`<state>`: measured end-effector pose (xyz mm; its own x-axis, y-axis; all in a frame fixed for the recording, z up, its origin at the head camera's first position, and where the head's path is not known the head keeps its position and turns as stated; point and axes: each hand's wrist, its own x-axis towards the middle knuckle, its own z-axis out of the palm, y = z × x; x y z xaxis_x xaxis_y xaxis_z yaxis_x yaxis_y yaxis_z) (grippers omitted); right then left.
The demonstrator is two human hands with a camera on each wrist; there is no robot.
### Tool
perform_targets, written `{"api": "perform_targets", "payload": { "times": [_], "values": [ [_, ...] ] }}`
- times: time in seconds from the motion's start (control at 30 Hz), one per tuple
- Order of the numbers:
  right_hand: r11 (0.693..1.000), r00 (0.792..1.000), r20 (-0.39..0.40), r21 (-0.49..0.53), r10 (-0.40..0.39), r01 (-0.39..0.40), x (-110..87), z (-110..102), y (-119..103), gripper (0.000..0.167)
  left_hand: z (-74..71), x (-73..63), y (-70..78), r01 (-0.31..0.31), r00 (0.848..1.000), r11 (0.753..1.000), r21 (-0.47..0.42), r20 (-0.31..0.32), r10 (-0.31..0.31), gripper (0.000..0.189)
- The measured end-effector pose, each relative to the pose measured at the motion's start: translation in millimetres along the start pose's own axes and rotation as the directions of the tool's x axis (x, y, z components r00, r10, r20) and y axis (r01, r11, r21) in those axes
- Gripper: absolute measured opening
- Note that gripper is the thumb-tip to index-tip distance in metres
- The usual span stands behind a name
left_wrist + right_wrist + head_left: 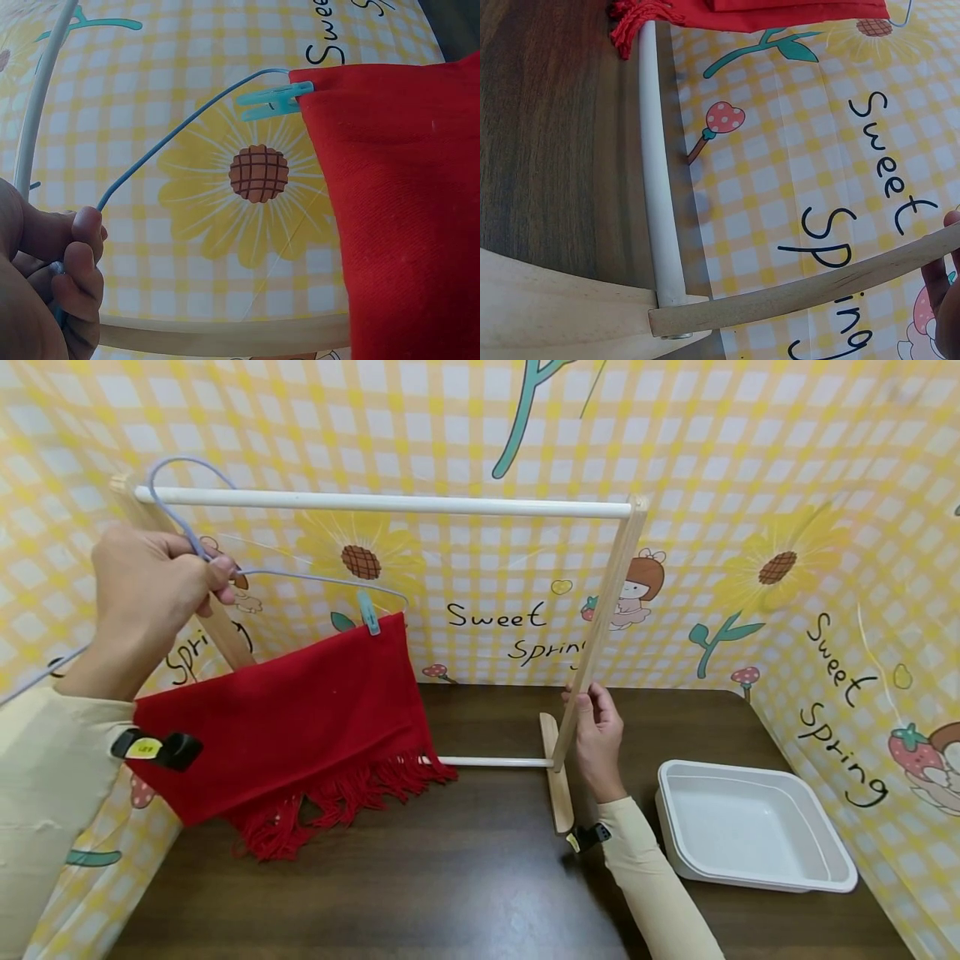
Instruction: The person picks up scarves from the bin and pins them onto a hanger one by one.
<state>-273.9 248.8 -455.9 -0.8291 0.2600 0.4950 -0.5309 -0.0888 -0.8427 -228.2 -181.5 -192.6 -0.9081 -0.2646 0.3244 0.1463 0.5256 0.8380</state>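
Observation:
At the upper left of the head view, my left hand [153, 577] pinches a blue wire clothes hanger [315, 577] near the base of its hook. The hook crosses the left end of the rack's white top rod [390, 503]; whether it touches cannot be told. A red fringed scarf [292, 735] hangs folded from the hanger, tilted lower at the left. One teal clothespin [368, 613] clips its right upper corner, also visible in the left wrist view. My right hand [599, 731] holds the right wooden upright [603, 602] of the rack above its foot.
A white plastic basin [757, 827] stands on the brown table [450, 877] at the right. The rack's lower white rod [495, 762] runs behind the scarf to the wooden foot [557, 777]. Yellow checked cloth [480, 435] with printed flowers covers the walls behind and beside.

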Motion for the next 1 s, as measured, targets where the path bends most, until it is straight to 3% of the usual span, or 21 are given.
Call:
{"api": "perform_targets", "payload": {
  "times": [0.43, 0.77, 1.0],
  "values": [
    [1.000, 1.000, 0.005, -0.012, -0.007, 0.008, 0.0, -1, 2, 0.036, 6.7, -1.1, -1.4, 0.018, 1.000, 1.000, 0.026, -0.002, -0.018, 0.030],
    [1.000, 1.000, -0.005, -0.006, -0.004, 0.004, 0.3, -1, 2, 0.037, 13.9, -1.2, -4.3, -0.001, 1.000, 0.999, -0.039, 0.003, 0.001, 0.029],
    [1.000, 1.000, -0.013, 0.001, -0.012, 0.012, 0.1, 0, 3, 0.036, 15.2, 0.4, -4.5, 0.042, 0.999, 0.999, 0.023, 0.013, -0.042, 0.031]
  ]
}}
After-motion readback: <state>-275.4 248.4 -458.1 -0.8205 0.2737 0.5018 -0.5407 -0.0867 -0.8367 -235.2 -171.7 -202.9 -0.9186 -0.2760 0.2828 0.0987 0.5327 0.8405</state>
